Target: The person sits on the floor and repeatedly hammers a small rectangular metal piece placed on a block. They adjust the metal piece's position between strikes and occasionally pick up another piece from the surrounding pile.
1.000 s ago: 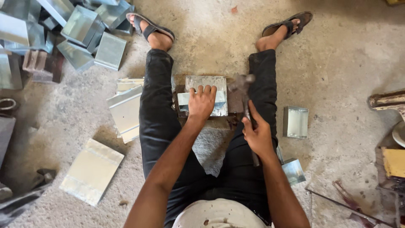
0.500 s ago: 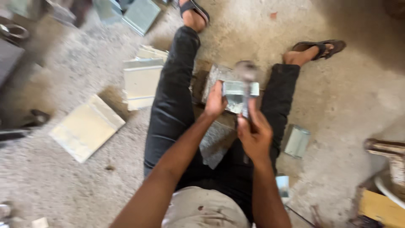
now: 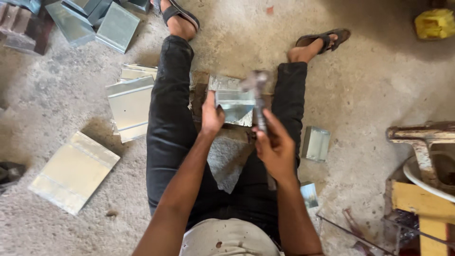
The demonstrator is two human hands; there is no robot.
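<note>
I sit on a concrete floor with my legs spread. My left hand [image 3: 212,115] grips the left edge of a folded sheet-metal piece [image 3: 234,105] and holds it tilted up between my legs. My right hand [image 3: 275,147] is closed around the handle of a hammer [image 3: 256,87]. The hammer's blurred head hangs over the top of the metal piece. A dark block lies under the piece, mostly hidden.
Flat and folded metal sheets [image 3: 130,102] lie left of my left leg, another sheet [image 3: 71,170] nearer me. More folded pieces [image 3: 99,21] are stacked at top left. Small metal boxes [image 3: 316,143] sit right of my right leg. A wooden stand [image 3: 419,204] is at right.
The metal piece was flat under my left palm; now my left hand has lifted and tilted it. The hammer has risen over the piece. The camera has shifted.
</note>
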